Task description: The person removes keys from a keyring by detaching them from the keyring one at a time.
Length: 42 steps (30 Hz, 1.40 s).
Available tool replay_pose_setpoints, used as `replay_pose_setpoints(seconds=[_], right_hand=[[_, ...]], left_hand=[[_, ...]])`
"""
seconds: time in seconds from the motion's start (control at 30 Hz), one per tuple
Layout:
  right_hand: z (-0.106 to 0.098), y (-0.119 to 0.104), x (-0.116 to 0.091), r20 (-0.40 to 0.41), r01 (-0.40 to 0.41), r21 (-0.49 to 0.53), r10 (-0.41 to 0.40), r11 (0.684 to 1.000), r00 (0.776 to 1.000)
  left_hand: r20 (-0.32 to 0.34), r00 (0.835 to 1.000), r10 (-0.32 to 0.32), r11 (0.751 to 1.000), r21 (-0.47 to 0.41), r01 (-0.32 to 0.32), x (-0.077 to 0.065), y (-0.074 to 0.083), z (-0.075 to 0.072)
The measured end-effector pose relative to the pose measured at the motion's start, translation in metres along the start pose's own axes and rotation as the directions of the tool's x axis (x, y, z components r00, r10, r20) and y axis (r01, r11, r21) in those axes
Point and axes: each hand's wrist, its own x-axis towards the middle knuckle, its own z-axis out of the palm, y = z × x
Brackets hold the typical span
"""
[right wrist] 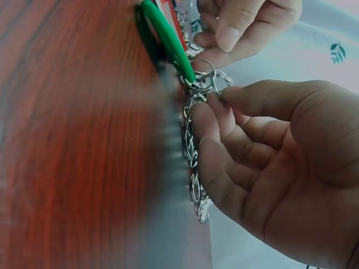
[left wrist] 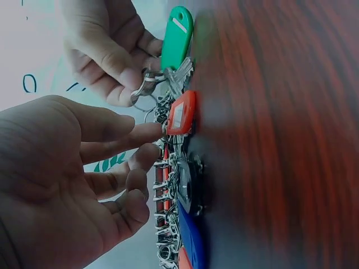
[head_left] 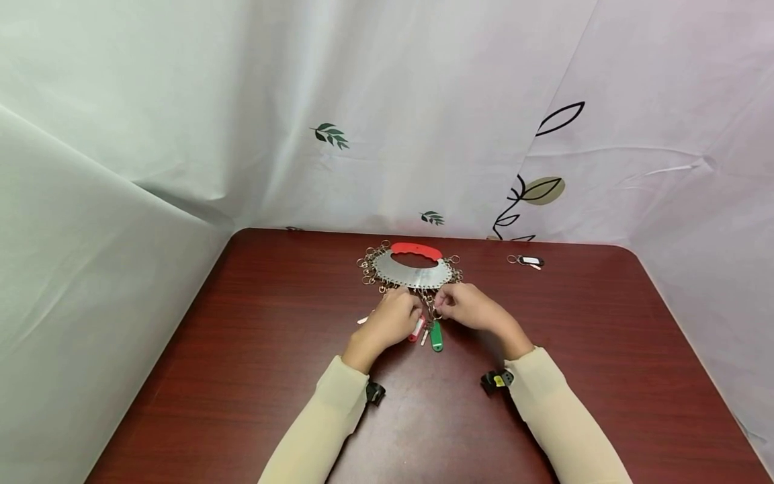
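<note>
The green tag [head_left: 437, 336] lies just short of the right hand's fingertips, on the near side of the key rack's metal plate [head_left: 413, 274], around the middle of the tabletop's [head_left: 272, 376] far half. Its long axis runs roughly from the plate towards the near edge. From here, the right hand [head_left: 468, 306] looks the closer of the two; it pinches a metal ring [right wrist: 213, 84] at the tag's upper end between thumb and finger. The left hand [head_left: 393, 316] has its thumb and forefinger apart, the forefinger at the top of the red tag [left wrist: 182, 114], and I see nothing gripped in it.

Beyond the plate, the red handle [head_left: 416, 250] sits close to the far edge, where the pale curtain [head_left: 387, 168] rises, so I'd judge there is little room that way. Bare wood stretches nearward between the forearms, and the side edges stand well apart. A black tag [head_left: 533, 261] lies near the far right corner.
</note>
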Motion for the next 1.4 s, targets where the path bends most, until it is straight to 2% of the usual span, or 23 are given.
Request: replay_pose_setpoints(seconds=[0.23,0.37,0.5,0.8,1.07,1.4], right_hand=[[-0.004,0.002,0.004,0.025,0.006,0.109,-0.009,0.994,1.000],[-0.006,0.000,0.006,0.030,0.019,0.171,-0.025,0.985,0.999],[-0.005,-0.002,0.007,0.034,0.012,0.190,-0.018,0.982,0.999],[0.001,-0.002,0.010,0.038,0.012,0.234,-0.022,0.972,0.999],[0.007,0.001,0.012,0.040,0.025,0.295,-0.038,0.955,0.998],[0.010,0.000,0.013,0.048,-0.002,0.329,-0.014,0.944,0.999]], left_hand=[[0.010,0.999,-0.033,0.998,-0.056,0.034,0.006,0.003,-0.001],[0.035,0.995,-0.095,0.985,-0.139,0.099,0.009,0.005,-0.003],[0.043,0.987,-0.153,0.959,-0.234,0.159,0.009,0.007,-0.004],[0.001,0.979,-0.203,0.913,-0.360,0.189,0.011,0.004,0.001],[-0.027,0.966,-0.257,0.841,-0.499,0.209,0.013,0.003,0.003],[-0.120,0.950,-0.288,0.846,-0.497,0.194,0.015,0.001,0.008]])
